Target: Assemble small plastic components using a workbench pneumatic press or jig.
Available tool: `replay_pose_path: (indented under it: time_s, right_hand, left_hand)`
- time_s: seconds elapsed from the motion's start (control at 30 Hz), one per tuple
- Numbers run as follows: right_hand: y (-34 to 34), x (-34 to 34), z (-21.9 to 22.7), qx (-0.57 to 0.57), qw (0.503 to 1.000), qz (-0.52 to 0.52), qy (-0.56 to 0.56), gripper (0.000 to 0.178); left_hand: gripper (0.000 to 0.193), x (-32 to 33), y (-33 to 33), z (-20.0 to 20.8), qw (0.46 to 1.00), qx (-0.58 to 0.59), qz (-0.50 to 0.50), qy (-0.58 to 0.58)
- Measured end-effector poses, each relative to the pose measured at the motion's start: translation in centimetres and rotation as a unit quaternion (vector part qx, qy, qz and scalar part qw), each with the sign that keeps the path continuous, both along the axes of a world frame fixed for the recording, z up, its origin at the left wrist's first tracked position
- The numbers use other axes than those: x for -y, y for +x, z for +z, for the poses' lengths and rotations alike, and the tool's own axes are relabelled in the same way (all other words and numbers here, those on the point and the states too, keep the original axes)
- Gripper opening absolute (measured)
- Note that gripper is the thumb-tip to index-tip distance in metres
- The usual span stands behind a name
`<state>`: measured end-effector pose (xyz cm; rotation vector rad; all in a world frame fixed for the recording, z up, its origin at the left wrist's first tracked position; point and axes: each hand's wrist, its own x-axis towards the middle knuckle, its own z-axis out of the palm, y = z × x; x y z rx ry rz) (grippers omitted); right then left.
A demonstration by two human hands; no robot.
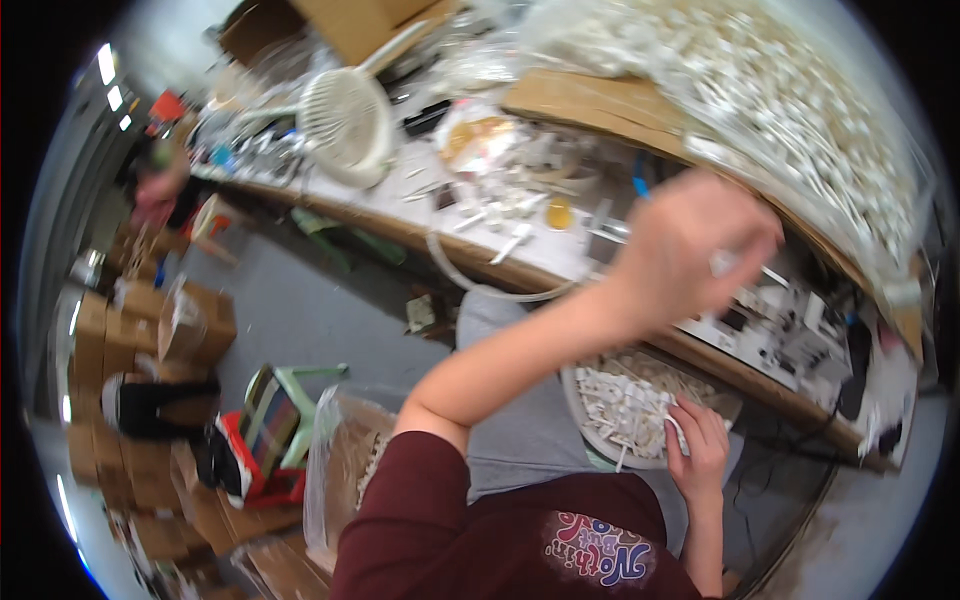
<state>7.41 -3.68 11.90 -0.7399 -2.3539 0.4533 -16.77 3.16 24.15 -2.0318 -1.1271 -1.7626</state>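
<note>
- White-topped bench [553,258], cluttered, pale fan [347,125] on it; grey floor [270,275], cardboard boxes [200,335] off left.
- White pieces [622,405] heaped in a round tub [577,412] by the lap; right hand [700,440] on them, fingers bent, can't tell if gripping.
- Left hand [690,245] raised, fingers curled, too blurry to tell what's clamped.
- Maroon shirt [500,540] has colourful lettering [600,550].

Small-parts assembly workshop: cluttered workbench [558,257] beneath left hand [690,245], white plastic pieces [618,400] beside right hand [702,440], stacked cardboard cartons [135,340] far left of both
</note>
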Motion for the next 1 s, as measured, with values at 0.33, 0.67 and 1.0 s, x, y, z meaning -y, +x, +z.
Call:
replay_pose_path:
  time_s: [0.33, 0.67, 1.0]
  right_hand:
    - [0.6, -0.2, -0.4, -0.046, 0.997, 0.001, -0.059, 0.017]
    - [-0.5, -0.3, -0.1, -0.047, 0.992, 0.073, -0.088, 0.02]
    - [-0.8, 0.0, -1.2, -0.032, 0.992, 0.092, -0.083, 0.023]
  left_hand:
    - [0.037, -16.2, -1.6, 2.8, 0.965, -0.116, 0.092, -0.216]
    - [0.057, -18.8, 1.4, 5.4, 0.834, -0.372, 0.183, -0.363]
    - [0.057, -19.5, 1.5, 3.6, 0.866, -0.35, 0.193, -0.301]
